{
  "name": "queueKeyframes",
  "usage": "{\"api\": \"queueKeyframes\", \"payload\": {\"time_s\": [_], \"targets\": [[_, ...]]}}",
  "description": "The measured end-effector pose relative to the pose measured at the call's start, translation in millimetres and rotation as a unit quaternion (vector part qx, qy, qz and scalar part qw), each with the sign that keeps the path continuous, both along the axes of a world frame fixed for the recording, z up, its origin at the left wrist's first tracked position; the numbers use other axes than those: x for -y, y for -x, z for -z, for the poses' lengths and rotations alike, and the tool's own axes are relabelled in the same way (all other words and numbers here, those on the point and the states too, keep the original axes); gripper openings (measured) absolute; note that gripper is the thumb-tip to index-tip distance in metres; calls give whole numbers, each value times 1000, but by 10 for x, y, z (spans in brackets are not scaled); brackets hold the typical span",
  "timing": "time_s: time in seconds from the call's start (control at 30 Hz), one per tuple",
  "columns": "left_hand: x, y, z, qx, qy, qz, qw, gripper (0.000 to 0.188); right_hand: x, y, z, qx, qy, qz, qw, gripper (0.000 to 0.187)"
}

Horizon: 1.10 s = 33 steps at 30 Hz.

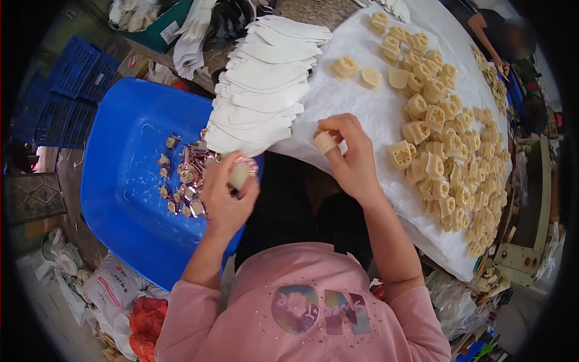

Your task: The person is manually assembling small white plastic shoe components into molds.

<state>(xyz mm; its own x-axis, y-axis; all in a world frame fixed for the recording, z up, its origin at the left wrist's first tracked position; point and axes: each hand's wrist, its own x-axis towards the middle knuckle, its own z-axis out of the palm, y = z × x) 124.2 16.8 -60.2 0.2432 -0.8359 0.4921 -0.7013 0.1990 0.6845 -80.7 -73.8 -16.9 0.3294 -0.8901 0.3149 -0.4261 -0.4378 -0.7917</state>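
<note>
My left hand (pixel 224 205), slightly blurred, is closed around a cream rounded piece (pixel 239 175) with a shiny pink edge. It is above the right side of a blue plastic tub (pixel 111 145). In the tub lies a heap of small cream pieces with shiny pink metallic parts (pixel 188 175). My right hand (pixel 357 161) pinches a small cream moulded piece (pixel 325 142) between thumb and fingers, over the near edge of a white cloth (pixel 319 102). On that cloth, to the right, spreads a big pile of hollow cream moulded pieces (pixel 443 133).
Overlapping white curved sheets (pixel 262 84) lie between tub and cloth. Blue crates (pixel 75 66) are stacked at far left, beyond a green box (pixel 172 27). Sacks and a red bag (pixel 148 323) lie lower left. Another person (pixel 491 30) is at far right, near a beige machine (pixel 522 256).
</note>
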Motion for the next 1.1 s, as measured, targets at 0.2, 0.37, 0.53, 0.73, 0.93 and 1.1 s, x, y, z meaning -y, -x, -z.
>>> {"api": "queueKeyframes", "payload": {"time_s": [0.2, 0.37, 0.53, 0.73, 0.93, 1.1], "targets": [[-267, -464, 52, 112, -122, -152, 974, 45, 301, -184, -10, -17, 16, 22, 999, 19], [106, -417, -201, 44, -37, -87, 995, 41, 558, -304, -84, -46, 2, 33, 998, 15], [556, -203, -427, 63, 32, 40, 997, 38, 845, -362, -19, -101, 22, 71, 992, 13], [826, 94, -440, 89, 40, 152, 984, 40, 930, -445, 23, -114, 4, 75, 991, 7], [840, 175, -376, 175, 14, 138, 975, 45, 756, -552, -103, -156, 121, 20, 980, 5], [815, 165, -426, 206, 17, 131, 970, 40, 561, -649, -323, -65, 74, -44, 994, 5]]}}
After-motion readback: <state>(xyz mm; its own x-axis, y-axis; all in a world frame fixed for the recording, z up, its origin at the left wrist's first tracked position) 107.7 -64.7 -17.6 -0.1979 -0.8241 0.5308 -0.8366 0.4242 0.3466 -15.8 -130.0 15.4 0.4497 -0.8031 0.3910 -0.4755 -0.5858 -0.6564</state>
